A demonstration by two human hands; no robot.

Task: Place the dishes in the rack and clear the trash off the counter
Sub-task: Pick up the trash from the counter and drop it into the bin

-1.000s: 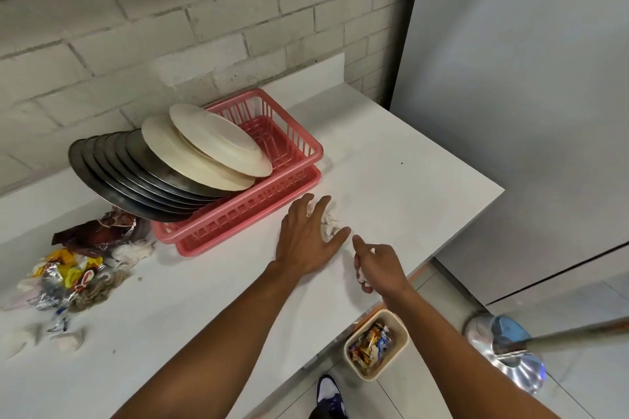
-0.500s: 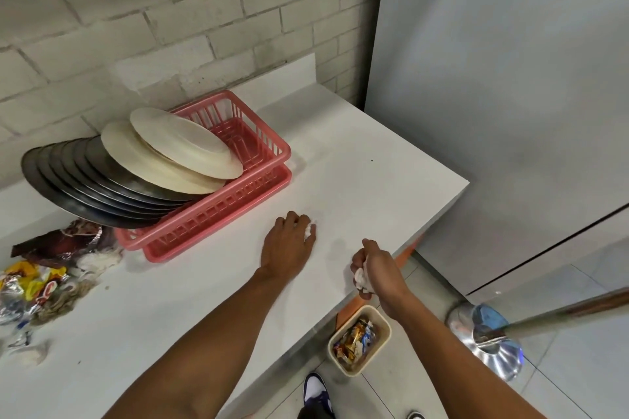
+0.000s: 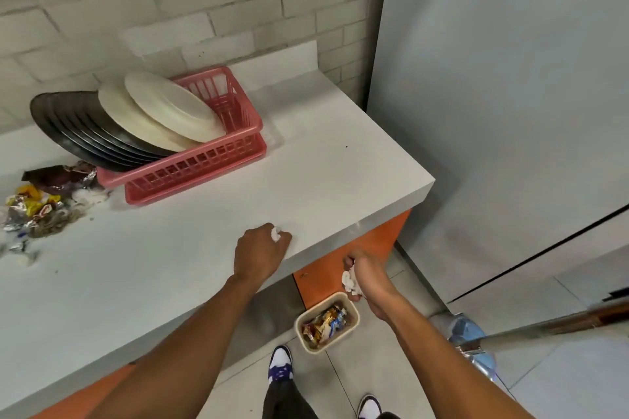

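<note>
The left hand [image 3: 263,253] is curled around a small tissue [image 3: 275,235] on the counter [image 3: 340,180], close to its near edge. The right hand [image 3: 366,277] grips a white wad [image 3: 350,282] off the counter, above the bin [image 3: 356,318] on the floor. Far left, plates [image 3: 163,112] lean in the red rack [image 3: 204,163], with wrappers [image 3: 37,211] left of it.

Two cream plates [image 3: 173,109], one rack [image 3: 190,173] (pink)

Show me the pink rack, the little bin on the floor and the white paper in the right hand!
pink rack [image 3: 190,163]: head view, on its front wall.
bin [image 3: 337,338]: head view, on its near rim.
white paper [image 3: 349,279]: head view, on the wad sticking out of the right hand [image 3: 369,277].
</note>
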